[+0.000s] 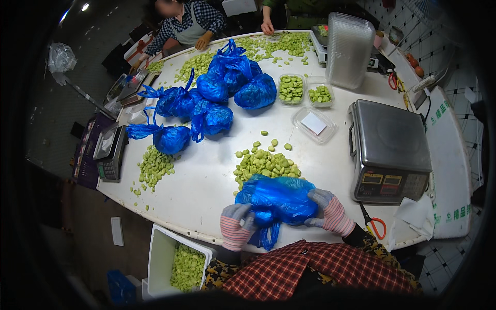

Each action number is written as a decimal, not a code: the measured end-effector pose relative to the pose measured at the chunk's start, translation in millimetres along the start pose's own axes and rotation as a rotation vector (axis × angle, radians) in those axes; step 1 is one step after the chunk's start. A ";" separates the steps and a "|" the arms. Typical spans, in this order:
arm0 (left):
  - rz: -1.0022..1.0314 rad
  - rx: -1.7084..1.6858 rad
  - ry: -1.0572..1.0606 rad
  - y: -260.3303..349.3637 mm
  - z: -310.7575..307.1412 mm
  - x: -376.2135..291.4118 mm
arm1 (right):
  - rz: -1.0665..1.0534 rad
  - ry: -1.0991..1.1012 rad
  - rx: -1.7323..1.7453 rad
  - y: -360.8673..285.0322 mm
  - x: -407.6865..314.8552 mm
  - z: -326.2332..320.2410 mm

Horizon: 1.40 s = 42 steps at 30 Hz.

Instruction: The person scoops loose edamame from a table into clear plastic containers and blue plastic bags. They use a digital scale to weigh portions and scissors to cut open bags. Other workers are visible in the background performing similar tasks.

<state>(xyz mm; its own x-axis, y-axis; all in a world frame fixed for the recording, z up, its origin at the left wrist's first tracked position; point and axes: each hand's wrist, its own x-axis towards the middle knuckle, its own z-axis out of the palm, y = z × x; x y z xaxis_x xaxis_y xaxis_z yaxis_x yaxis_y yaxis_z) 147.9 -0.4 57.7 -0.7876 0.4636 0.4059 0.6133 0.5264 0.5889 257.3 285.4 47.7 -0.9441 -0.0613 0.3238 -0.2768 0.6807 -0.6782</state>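
A full, knotted blue plastic bag (279, 195) lies on the white table before me, its gathered handles towards my body. My left hand (235, 226), in a grey and pink striped glove, has its fingers curled at the bag's near left side. On the opposite side my right hand (332, 213), gloved alike, grips the bag's right end between thumb and fingers. What fills the bag is hidden by the film. Just beyond it spreads a pile of shelled broad beans (267, 162), partly covered by the bag's far edge.
Several tied blue bags (213, 87) stand farther back. To the right are a weighing scale (393, 135), scissors (376, 226), a lid (314, 124), bean-filled tubs (291, 90) and stacked clear containers (348, 50). A foam box (161, 255) of beans sits below left. Two people work across the table (201, 170).
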 end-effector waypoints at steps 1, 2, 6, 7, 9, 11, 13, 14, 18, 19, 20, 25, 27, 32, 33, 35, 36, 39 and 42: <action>-0.064 0.049 0.096 -5.1 -7.6 -1.8 | 0.065 -0.080 -0.056 2.0 -2.0 -1.8; -0.042 0.159 0.116 -25.3 -5.0 -4.3 | 0.129 -0.161 -0.112 3.1 -2.7 -3.2; -0.766 -0.530 -0.217 -31.3 11.9 -29.6 | 0.146 -0.222 -0.194 21.6 -12.8 19.3; -0.731 -0.518 -0.263 -23.7 12.2 -28.5 | 0.131 -0.222 -0.166 22.3 -14.4 18.8; -0.553 -0.432 -0.211 -0.5 15.3 -31.0 | 0.100 -0.080 -0.134 13.0 -9.7 23.4; -0.491 -0.459 -0.108 10.2 28.3 -40.9 | 0.088 -0.006 -0.078 3.8 -4.7 25.2; -0.371 -0.303 -0.137 19.6 33.6 -37.0 | 0.023 0.045 -0.084 -6.7 5.6 27.8; -0.300 -0.244 -0.136 30.2 33.9 -31.6 | -0.004 0.066 -0.088 -12.7 9.1 29.2; -0.019 -0.097 -0.107 45.4 36.0 -4.5 | -0.050 0.173 -0.092 -19.1 11.5 33.9; -0.044 -0.092 -0.062 41.9 36.3 -0.7 | -0.048 0.204 -0.080 -18.6 11.1 34.1; -0.069 -0.088 -0.018 36.8 36.5 2.9 | 0.034 0.262 0.006 -16.4 11.7 32.1; -0.565 -0.532 0.244 -5.3 16.7 16.4 | 0.306 0.383 0.063 5.6 5.1 13.2; -0.537 -0.467 0.157 -15.0 14.1 9.3 | 0.331 0.396 0.112 1.6 6.7 19.0; -0.365 -0.115 0.043 2.1 1.3 -28.2 | 0.522 0.203 0.057 7.2 4.9 23.7; -0.366 -0.141 -0.052 10.5 2.2 -36.9 | 0.482 0.132 0.065 16.8 1.4 28.1; -0.186 -0.104 -0.339 25.0 14.3 -39.6 | 0.378 0.046 0.088 15.9 -0.1 31.7; -0.219 0.030 -0.538 29.4 23.6 -33.7 | 0.322 0.033 0.103 3.2 4.3 32.7; -0.317 -0.134 -0.385 9.9 55.6 -44.0 | -0.041 -0.074 0.222 -42.4 19.8 36.7; 0.127 0.030 -0.066 -49.6 112.3 -48.3 | -0.040 -0.361 0.131 -61.0 21.1 34.9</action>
<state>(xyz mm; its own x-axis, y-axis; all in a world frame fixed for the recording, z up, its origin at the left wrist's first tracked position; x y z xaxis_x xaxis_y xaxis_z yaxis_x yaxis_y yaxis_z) 162.2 31.1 -69.6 -0.6986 0.5732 0.4283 0.7101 0.4813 0.5140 248.0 217.1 73.0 -0.9279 -0.3549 0.1138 -0.3127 0.5754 -0.7557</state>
